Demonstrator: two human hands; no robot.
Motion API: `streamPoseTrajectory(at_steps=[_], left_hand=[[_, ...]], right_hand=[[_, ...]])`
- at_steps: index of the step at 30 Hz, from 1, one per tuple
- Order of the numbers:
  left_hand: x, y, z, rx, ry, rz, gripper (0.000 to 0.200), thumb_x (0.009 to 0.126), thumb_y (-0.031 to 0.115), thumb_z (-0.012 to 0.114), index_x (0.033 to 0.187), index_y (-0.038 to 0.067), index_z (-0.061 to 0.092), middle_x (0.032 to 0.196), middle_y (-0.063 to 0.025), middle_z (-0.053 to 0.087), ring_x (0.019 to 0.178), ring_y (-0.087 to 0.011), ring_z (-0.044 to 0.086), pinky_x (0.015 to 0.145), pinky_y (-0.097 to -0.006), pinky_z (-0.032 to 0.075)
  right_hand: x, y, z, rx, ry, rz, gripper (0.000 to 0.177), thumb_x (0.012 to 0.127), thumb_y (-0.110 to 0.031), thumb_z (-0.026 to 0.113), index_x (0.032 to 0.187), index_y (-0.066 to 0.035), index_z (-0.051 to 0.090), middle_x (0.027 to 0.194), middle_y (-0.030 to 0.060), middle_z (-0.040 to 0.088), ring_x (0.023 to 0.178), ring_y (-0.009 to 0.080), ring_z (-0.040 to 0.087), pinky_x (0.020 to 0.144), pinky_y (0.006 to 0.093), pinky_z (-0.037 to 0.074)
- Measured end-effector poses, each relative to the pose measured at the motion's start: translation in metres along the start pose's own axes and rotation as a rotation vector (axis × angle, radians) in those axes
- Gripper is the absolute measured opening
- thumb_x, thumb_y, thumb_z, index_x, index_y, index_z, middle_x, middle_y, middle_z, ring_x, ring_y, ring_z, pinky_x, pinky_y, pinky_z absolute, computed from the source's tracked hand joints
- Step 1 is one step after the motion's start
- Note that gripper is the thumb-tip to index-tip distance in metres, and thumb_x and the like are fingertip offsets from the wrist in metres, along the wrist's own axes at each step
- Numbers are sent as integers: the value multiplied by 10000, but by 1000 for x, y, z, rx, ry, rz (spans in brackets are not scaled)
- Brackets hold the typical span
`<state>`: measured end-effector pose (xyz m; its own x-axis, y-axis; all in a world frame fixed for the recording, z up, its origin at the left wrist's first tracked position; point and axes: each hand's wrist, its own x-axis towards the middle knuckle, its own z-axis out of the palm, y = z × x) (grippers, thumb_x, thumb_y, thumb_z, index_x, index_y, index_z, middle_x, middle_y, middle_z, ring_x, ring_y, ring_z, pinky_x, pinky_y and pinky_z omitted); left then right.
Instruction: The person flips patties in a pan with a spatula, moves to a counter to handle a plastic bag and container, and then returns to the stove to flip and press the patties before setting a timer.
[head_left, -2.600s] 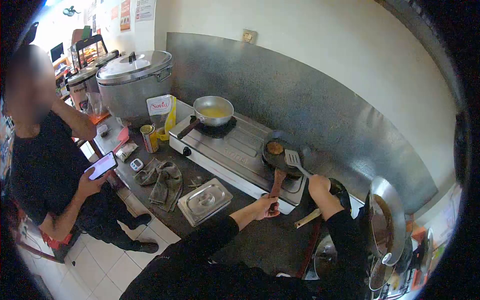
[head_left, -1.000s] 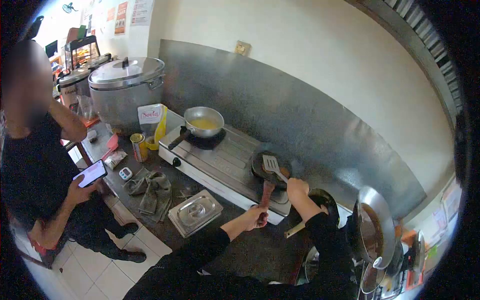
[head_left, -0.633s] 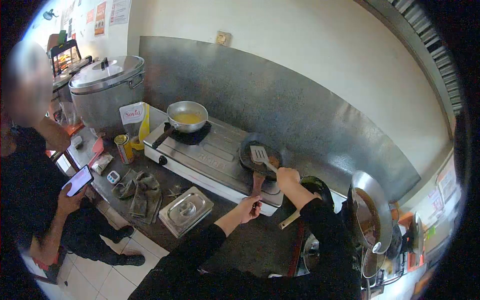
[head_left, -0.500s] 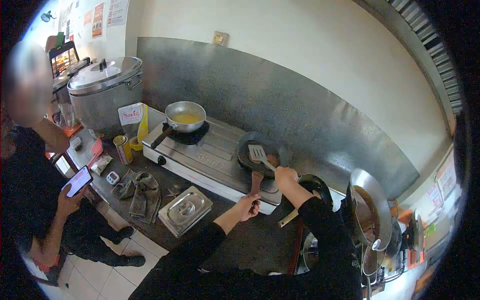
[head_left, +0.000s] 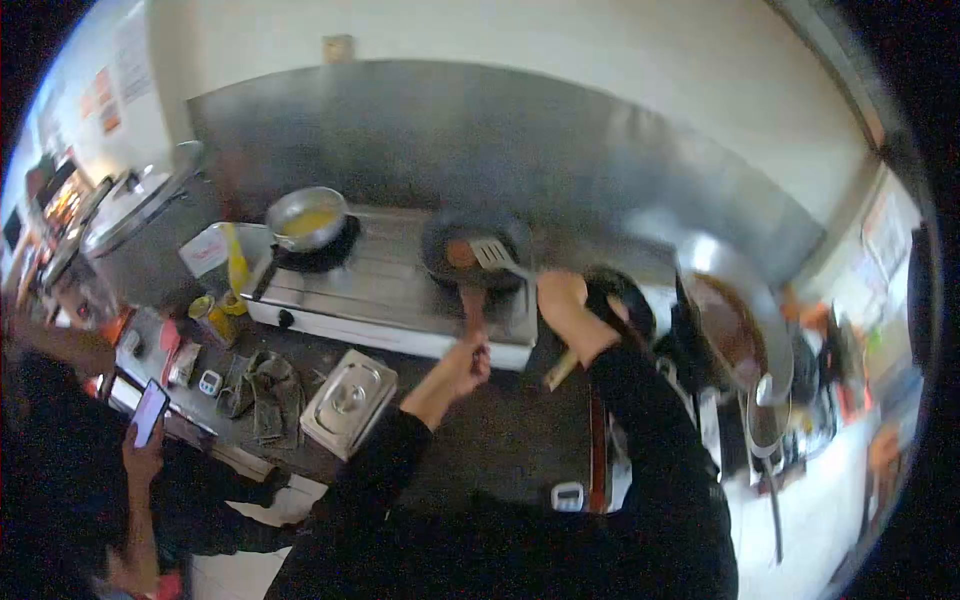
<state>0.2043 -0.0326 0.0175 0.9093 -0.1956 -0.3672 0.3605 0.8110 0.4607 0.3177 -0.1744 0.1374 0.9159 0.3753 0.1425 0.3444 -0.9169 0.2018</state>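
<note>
My left hand (head_left: 462, 368) is closed round the end of the brown handle (head_left: 474, 308) of a dark frying pan (head_left: 437, 240) on the right burner of the stove. In the pan lies a small reddish-brown piece of food (head_left: 460, 253). My right hand (head_left: 565, 298) grips a slotted metal spatula (head_left: 492, 254), its blade over the pan beside the food. On the left burner stands a metal saucepan (head_left: 306, 218) with yellow liquid in it.
A lidded steel container (head_left: 349, 400), a dark cloth (head_left: 262, 395) and a white timer (head_left: 210, 382) lie before the stove. At the left a person holds a phone (head_left: 150, 412). A large wok (head_left: 722, 320) with brown contents stands at the right.
The view has swung to the right and is blurred. The spatula blade now sits right of the food, which shows more fully. Both hands keep their holds.
</note>
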Motion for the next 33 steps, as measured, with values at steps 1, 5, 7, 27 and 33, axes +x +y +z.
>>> streamPoseTrajectory(at_steps=[1,5,7,27,33], left_hand=[[2,0,-1,3,27,-7,226,825,313,460,846,90,490,622,-11,463,485,-79,404,431,-198,356],[-38,0,41,-234,268,87,544,830,529,258,762,34,473,711,-85,481,594,-171,469,516,-303,412],[-33,-19,18,-248,202,155,622,802,590,205,788,22,456,704,-94,477,635,-176,476,565,-333,416],[-68,-262,4,2130,-805,423,584,724,259,569,1186,12,309,1170,-188,291,1022,-372,365,863,-459,322],[-50,-222,5,2010,-827,531,511,728,129,556,1173,30,325,1203,-188,313,1081,-333,366,912,-387,328]], right_hand=[[3,6,2,35,51,21,181,705,-125,501,813,-77,638,797,124,615,742,255,607,561,370,486],[-41,36,-14,338,96,112,228,764,-136,471,982,-77,504,818,136,587,709,283,584,573,407,459],[-62,47,18,761,112,-28,245,784,-211,502,994,-96,450,740,76,555,525,205,532,444,335,416],[-202,47,119,2500,-26,827,222,836,-294,465,782,-89,400,555,3,383,395,118,375,357,277,315],[-177,49,149,2166,36,879,247,824,-255,476,927,-36,428,677,44,467,511,151,470,431,268,396]])
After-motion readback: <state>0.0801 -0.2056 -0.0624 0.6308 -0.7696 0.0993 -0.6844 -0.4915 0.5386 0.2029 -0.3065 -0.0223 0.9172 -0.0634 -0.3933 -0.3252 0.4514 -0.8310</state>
